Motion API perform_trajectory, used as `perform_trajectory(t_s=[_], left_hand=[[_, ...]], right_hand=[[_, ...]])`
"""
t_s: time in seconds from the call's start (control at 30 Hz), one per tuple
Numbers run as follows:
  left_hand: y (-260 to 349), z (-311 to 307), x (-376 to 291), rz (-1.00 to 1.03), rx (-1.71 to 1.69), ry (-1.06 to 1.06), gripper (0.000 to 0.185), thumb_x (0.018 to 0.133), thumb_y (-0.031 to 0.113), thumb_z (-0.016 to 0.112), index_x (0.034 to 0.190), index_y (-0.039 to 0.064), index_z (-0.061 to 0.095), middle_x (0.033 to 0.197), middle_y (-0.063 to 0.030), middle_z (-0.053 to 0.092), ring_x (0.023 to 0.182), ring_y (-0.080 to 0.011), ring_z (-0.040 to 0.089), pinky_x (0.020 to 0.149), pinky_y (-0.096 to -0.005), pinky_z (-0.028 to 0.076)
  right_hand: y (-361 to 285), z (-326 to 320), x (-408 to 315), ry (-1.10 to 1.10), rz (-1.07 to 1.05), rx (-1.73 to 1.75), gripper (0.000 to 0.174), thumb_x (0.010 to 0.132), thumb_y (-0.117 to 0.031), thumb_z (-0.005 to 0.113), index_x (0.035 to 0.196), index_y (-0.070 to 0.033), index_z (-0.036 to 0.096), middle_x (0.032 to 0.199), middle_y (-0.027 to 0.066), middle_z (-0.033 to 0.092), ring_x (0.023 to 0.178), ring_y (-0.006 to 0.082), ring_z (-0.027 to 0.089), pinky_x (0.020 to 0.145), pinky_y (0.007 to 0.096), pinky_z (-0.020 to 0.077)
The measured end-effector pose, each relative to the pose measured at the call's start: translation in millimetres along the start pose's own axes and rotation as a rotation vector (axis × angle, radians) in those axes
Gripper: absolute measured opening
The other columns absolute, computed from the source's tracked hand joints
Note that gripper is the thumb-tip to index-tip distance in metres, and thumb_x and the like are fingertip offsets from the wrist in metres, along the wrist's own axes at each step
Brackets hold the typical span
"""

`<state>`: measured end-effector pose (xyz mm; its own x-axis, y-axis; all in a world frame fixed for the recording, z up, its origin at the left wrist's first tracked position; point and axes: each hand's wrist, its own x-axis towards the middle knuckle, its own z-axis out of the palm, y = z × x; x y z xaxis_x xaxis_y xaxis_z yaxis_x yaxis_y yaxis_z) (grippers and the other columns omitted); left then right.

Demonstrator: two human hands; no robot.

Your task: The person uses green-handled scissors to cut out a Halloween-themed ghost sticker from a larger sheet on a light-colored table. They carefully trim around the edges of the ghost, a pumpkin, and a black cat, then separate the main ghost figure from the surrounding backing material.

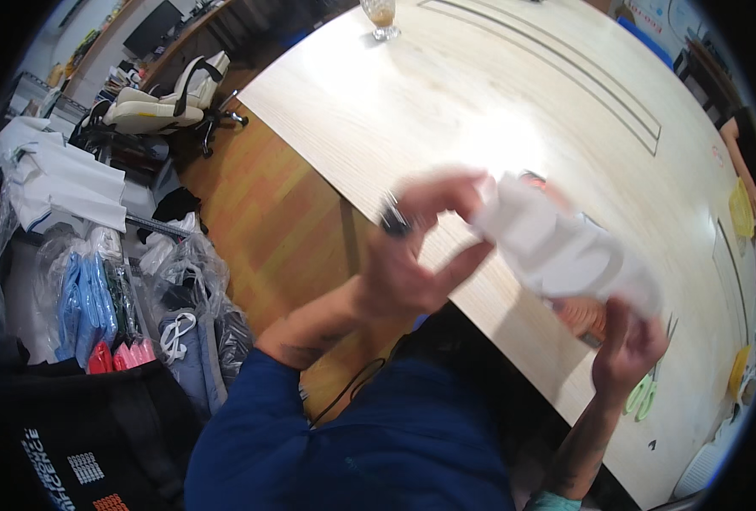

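A blurred strip of white, sheet-like material (563, 246) is stretched above the wooden table between my two hands. My left hand (416, 249), with a dark band at the wrist, pinches its left end. The right end is gripped by my right hand (630, 345). Beneath the strip, partly hidden, lies an orange-brown patterned item (579, 316) on the table. Scissors with light green handles (643, 396) rest on the tabletop beside my right hand.
A glass with brown liquid (381, 16) stands at the table's far left corner. Bagged clothes (87, 306) and white garments (71, 172) fill a rack at left, with a cream office chair (161, 105) behind. Another person's arm (739, 153) shows at the right edge, near a yellow mesh item (742, 207).
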<state>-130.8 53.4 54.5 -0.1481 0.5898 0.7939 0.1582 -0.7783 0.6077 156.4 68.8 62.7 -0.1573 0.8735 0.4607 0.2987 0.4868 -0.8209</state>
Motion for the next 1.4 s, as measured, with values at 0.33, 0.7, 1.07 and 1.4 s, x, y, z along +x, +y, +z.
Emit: perform_trajectory(t_s=[0.33,0.7,1.07,1.4], left_hand=[[60.7,1.6,102.9,0.154,-0.186,0.165,0.056,0.086,-0.006,0.072,0.136,0.004,0.050,0.114,-0.0120,0.064,0.098,-0.0196,0.068,0.085,-0.0332,0.057],[115.0,0.5,113.2,0.130,0.126,0.012,0.057,0.092,-0.006,0.066,0.145,-0.001,0.044,0.132,-0.0167,0.056,0.107,-0.0182,0.065,0.082,-0.0282,0.059],[85.9,-11.4,107.4,0.248,0.297,-0.180,0.072,0.093,0.002,0.066,0.158,0.001,0.035,0.165,-0.0209,0.029,0.150,-0.0330,0.035,0.093,-0.0336,0.060],[79.5,-16.3,95.5,0.151,0.061,-0.227,0.078,0.093,-0.003,0.065,0.160,-0.002,0.026,0.169,-0.0219,0.016,0.156,-0.0346,0.021,0.106,-0.0365,0.053]], right_hand=[[-76.4,3.4,141.0,-0.054,-0.352,0.100,0.034,0.101,-0.030,0.069,0.112,0.001,0.073,0.095,0.0095,0.076,0.086,0.0149,0.071,0.079,0.0263,0.0532],[-82.1,8.0,142.4,-0.006,-0.338,0.170,0.030,0.099,-0.026,0.073,0.110,0.002,0.074,0.097,0.0106,0.076,0.087,0.0162,0.071,0.079,0.0298,0.0549],[-154.2,56.8,71.5,-0.034,-0.728,-0.245,0.045,0.079,0.004,0.070,0.124,0.000,0.069,0.086,0.0102,0.070,0.070,0.0223,0.060,0.069,0.0368,0.0511],[-145.8,77.5,79.9,-0.045,-0.751,-0.257,0.058,0.070,0.006,0.066,0.128,0.002,0.067,0.093,0.0080,0.073,0.061,0.0146,0.052,0.056,0.0278,0.0457]])
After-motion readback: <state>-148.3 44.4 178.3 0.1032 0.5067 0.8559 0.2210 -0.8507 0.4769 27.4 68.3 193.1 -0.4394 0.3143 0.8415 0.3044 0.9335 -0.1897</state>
